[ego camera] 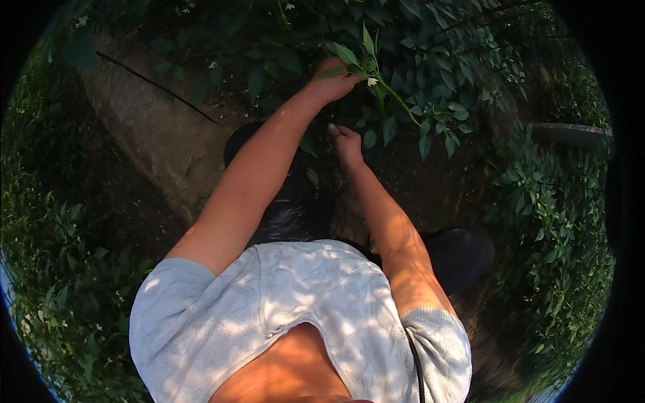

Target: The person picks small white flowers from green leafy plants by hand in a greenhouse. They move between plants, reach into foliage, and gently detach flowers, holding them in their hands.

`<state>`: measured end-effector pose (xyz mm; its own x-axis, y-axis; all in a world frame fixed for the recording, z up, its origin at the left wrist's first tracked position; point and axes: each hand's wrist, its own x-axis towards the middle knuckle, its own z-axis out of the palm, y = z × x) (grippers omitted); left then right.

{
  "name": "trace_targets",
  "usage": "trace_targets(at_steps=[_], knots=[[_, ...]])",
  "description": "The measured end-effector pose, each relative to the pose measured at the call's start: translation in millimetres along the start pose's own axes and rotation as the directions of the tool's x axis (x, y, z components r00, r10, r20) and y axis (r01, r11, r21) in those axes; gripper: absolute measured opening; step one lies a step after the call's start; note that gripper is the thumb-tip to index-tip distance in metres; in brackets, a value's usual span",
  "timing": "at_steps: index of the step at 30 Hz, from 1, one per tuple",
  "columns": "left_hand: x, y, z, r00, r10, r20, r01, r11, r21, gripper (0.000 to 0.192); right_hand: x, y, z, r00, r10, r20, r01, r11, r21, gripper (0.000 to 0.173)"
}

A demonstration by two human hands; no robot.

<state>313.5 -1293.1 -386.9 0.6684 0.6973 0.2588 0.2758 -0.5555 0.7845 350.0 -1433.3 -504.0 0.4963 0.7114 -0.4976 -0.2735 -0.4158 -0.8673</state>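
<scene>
My left hand (336, 83) reaches into the leafy plants and is closed on a green chili pepper plant's shoot (370, 63), by its leaves and a small white flower (372, 81). A long, slender green chili pepper (400, 102) slants down to the right from that shoot. Beside it, partly in shade, hangs another green chili pepper (380, 101). Below and slightly right of the left hand is my right hand (347, 144), apart from the shoot. Its fingers are curled; whether they hold anything is hidden.
Dense chili foliage (453, 65) spreads ahead, with more plants (549, 211) along the right and left. A thin dark line (156, 85) crosses the pale ground (146, 136) at left. My dark-clad knee (463, 257) juts out at right. A grey strip (569, 135) lies farther right.
</scene>
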Motion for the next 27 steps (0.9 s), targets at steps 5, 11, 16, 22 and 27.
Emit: trace_targets(at_steps=[5,11,16,22,27], knots=[[-12.6,-28.2,22.6,0.976,0.172,-0.136,-0.150,0.976,0.159,0.026,-76.9,-22.3,-52.0,0.918,0.097,0.384,0.139,0.829,-0.541,0.027],[-31.8,20.1,27.3,0.784,-0.479,0.395,0.535,0.198,-0.821,0.015,-57.2,-169.0,-56.2,0.737,-0.674,-0.058,0.676,0.736,0.034,0.019],[-49.7,38.7,31.7,0.877,-0.297,0.378,0.345,-0.157,-0.925,0.017,-37.4,-175.8,-67.0,0.782,-0.621,0.059,0.623,0.782,-0.034,0.015],[-48.5,52.8,28.7,0.877,-0.090,0.472,0.480,0.206,-0.853,0.042,-43.4,-163.6,-73.9,0.876,-0.475,0.082,0.482,0.867,-0.127,0.031],[-45.2,55.0,22.0,0.825,-0.135,0.549,0.565,0.164,-0.809,0.038,-49.3,-173.7,-79.9,0.878,-0.453,0.154,0.459,0.888,-0.002,0.053]])
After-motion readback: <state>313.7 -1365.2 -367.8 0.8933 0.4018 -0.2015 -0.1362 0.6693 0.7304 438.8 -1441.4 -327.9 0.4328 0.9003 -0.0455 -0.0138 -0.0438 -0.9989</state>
